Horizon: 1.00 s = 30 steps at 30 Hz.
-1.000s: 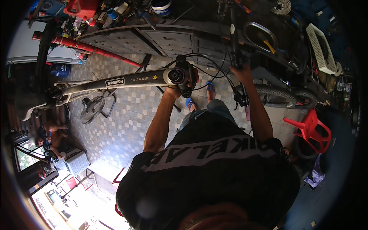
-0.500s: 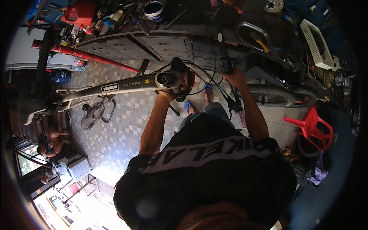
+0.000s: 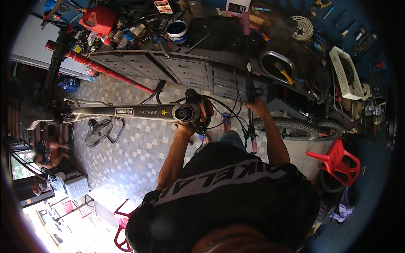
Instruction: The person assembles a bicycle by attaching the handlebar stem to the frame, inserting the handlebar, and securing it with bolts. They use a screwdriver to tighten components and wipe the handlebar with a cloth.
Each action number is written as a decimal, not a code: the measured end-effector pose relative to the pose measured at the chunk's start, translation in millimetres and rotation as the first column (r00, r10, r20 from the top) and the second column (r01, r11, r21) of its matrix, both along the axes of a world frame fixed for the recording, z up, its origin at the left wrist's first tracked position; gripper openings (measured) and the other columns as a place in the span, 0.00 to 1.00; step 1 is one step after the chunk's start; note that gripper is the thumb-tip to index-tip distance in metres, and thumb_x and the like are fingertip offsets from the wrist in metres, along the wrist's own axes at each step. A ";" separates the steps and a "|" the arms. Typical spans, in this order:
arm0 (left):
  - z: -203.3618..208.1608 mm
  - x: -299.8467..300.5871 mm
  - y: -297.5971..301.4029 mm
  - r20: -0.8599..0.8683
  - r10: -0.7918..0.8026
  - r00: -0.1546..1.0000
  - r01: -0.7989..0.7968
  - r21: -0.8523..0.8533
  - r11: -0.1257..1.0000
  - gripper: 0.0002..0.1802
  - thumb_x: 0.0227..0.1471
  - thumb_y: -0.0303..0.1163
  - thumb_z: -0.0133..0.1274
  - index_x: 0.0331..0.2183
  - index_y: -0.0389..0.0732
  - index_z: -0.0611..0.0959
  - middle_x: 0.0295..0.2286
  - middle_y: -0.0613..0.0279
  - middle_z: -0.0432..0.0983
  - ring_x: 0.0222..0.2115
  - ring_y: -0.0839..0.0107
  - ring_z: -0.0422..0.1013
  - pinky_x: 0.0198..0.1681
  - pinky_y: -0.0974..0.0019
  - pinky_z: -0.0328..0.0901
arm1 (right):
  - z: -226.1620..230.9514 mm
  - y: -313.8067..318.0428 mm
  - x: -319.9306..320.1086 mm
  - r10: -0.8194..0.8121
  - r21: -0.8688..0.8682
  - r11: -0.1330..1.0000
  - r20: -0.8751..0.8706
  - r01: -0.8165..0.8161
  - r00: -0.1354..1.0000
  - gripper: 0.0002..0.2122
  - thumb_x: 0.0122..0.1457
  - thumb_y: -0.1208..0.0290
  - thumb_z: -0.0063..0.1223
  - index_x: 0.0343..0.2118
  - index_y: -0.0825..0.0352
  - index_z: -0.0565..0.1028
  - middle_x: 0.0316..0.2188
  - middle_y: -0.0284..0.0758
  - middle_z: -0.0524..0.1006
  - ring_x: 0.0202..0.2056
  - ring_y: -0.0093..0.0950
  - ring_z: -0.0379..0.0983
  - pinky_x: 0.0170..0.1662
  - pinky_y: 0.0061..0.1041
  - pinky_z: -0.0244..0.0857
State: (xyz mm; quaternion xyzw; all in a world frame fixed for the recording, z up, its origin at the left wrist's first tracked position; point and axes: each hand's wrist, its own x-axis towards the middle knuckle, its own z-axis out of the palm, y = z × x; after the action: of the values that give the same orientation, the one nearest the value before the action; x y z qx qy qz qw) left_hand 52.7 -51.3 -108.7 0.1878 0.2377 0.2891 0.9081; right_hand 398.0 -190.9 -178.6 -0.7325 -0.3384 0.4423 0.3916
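From the head camera we look down over a dark shirt at a bicycle frame (image 3: 126, 111) held level above a tiled floor (image 3: 135, 156); the left hand (image 3: 190, 124) is wrapped shut around the frame's head tube end, where black cables (image 3: 223, 111) loop out; the right hand (image 3: 255, 105) is closed on a thin upright black bar (image 3: 248, 63), which we take for the handlebar with its pink end; the saddle (image 3: 31, 114) sits at the far left of the frame.

To do this well, we judge, both grips should stay firm, the left steadying the tube while the right turns the bar slowly so the cables do not snag.

We count one frame, one saddle, two knobby tyres (image 3: 287, 126) near the right arm, one red plastic chair (image 3: 337, 162), one red fuel can (image 3: 99, 19) and one blue tub (image 3: 177, 31) on the cluttered bench (image 3: 185, 69), one floor fan (image 3: 99, 130).
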 end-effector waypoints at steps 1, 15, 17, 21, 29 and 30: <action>-1.3 -0.5 -0.7 0.002 0.013 1.000 -0.013 -0.004 1.000 0.26 0.55 0.56 0.58 0.37 0.41 0.80 0.26 0.55 0.78 0.23 0.61 0.73 0.31 0.57 0.70 | 1.8 -0.3 2.7 0.036 -0.048 0.998 0.083 -0.032 0.996 0.19 0.54 0.56 0.67 0.37 0.70 0.82 0.29 0.38 0.82 0.35 0.32 0.79 0.43 0.34 0.70; -3.6 -0.3 -10.3 0.153 0.160 0.975 -0.151 -0.067 0.986 0.20 0.58 0.42 0.59 0.44 0.37 0.78 0.33 0.54 0.79 0.24 0.57 0.78 0.26 0.55 0.76 | 190.1 226.7 14.5 0.222 0.348 0.790 0.604 -0.504 0.765 0.14 0.63 0.62 0.63 0.48 0.62 0.79 0.35 0.37 0.83 0.37 0.30 0.82 0.42 0.29 0.74; -12.4 -2.7 -12.9 0.141 0.146 0.979 -0.146 -0.014 0.989 0.20 0.58 0.41 0.60 0.45 0.37 0.77 0.32 0.54 0.80 0.24 0.58 0.78 0.26 0.57 0.76 | 179.8 297.2 3.2 0.224 0.276 0.831 0.627 -0.482 0.746 0.15 0.62 0.63 0.60 0.50 0.63 0.79 0.41 0.45 0.83 0.46 0.41 0.81 0.48 0.38 0.74; 11.7 -4.4 -10.8 0.104 0.129 0.986 -0.126 -0.040 0.991 0.24 0.59 0.47 0.59 0.45 0.35 0.78 0.32 0.48 0.80 0.25 0.56 0.79 0.28 0.57 0.76 | 106.9 406.5 7.3 0.094 0.185 0.883 0.830 -0.430 0.549 0.17 0.62 0.69 0.56 0.54 0.61 0.77 0.47 0.43 0.82 0.49 0.43 0.79 0.53 0.40 0.74; 34.1 6.5 -15.5 0.126 0.192 0.973 -0.189 -0.037 0.981 0.23 0.61 0.48 0.55 0.42 0.35 0.79 0.29 0.50 0.79 0.23 0.58 0.76 0.26 0.58 0.72 | 68.6 456.3 -8.5 0.305 -0.130 0.859 0.907 -0.495 0.291 0.19 0.60 0.69 0.59 0.55 0.62 0.77 0.50 0.45 0.80 0.53 0.45 0.76 0.57 0.42 0.72; 22.7 3.3 -13.6 0.123 0.183 0.975 -0.183 -0.014 0.983 0.25 0.61 0.50 0.54 0.43 0.34 0.79 0.29 0.47 0.79 0.23 0.55 0.77 0.27 0.57 0.73 | 68.9 450.4 -10.6 0.255 -0.081 0.876 0.915 -0.476 0.314 0.18 0.59 0.70 0.61 0.53 0.62 0.78 0.49 0.45 0.80 0.53 0.44 0.77 0.56 0.42 0.73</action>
State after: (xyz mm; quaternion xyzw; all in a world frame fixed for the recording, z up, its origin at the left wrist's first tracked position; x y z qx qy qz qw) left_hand 56.0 -64.9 -86.0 0.1455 0.1977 0.3822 0.8909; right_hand 387.4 259.5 -109.7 -0.7106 -0.6953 0.0146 0.1067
